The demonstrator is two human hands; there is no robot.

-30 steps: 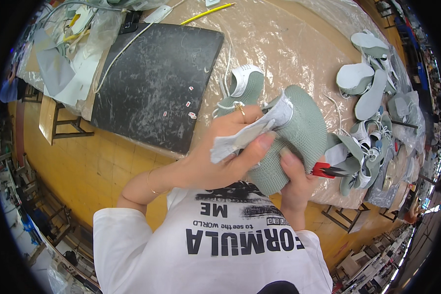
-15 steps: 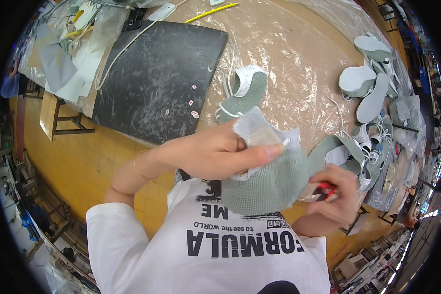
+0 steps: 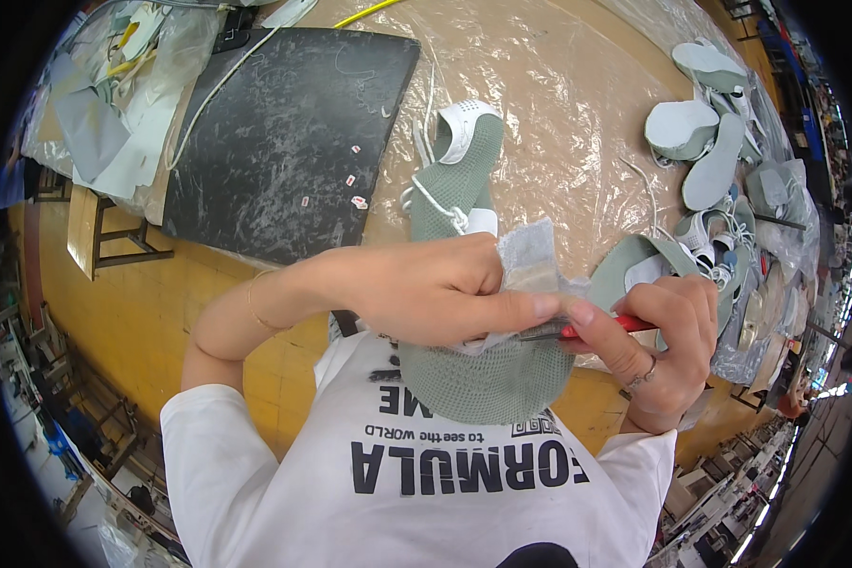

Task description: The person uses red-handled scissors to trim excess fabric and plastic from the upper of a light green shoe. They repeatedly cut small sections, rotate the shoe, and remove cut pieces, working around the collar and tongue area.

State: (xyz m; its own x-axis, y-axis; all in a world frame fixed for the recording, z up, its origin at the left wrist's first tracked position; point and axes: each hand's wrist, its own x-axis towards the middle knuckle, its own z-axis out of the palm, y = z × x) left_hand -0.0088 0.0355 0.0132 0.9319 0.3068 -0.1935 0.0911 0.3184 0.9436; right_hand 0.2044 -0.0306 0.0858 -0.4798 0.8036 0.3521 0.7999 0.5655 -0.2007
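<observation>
My left hand [image 3: 426, 295] is closed on a grey-green knit shoe upper [image 3: 488, 383], thumb pressed on its turned-out white lining [image 3: 530, 260]. The upper hangs in front of my shirt. In my right hand [image 3: 667, 331] is a pair of small red-handled snips [image 3: 611, 327]. Its thin metal tip lies against the lining edge, beside my left thumb; the exact point of contact is partly hidden by the fingers. Just beyond my left hand, a laced grey-green shoe [image 3: 454, 175] with a white heel collar rests on the plastic-covered table.
A black board [image 3: 289, 142] with small paper labels lies at the left. Several pale soles [image 3: 715, 161] and more shoe uppers [image 3: 648, 265] are piled at the right. Plastic bags and scraps [image 3: 128, 114] sit at the far left, and a yellow pencil-like stick [image 3: 364, 13] at the far edge.
My right hand has come left and up to the upper, bringing the snips' tip to the lining. The upper has shifted slightly left and down, uncovering more of the laced shoe.
</observation>
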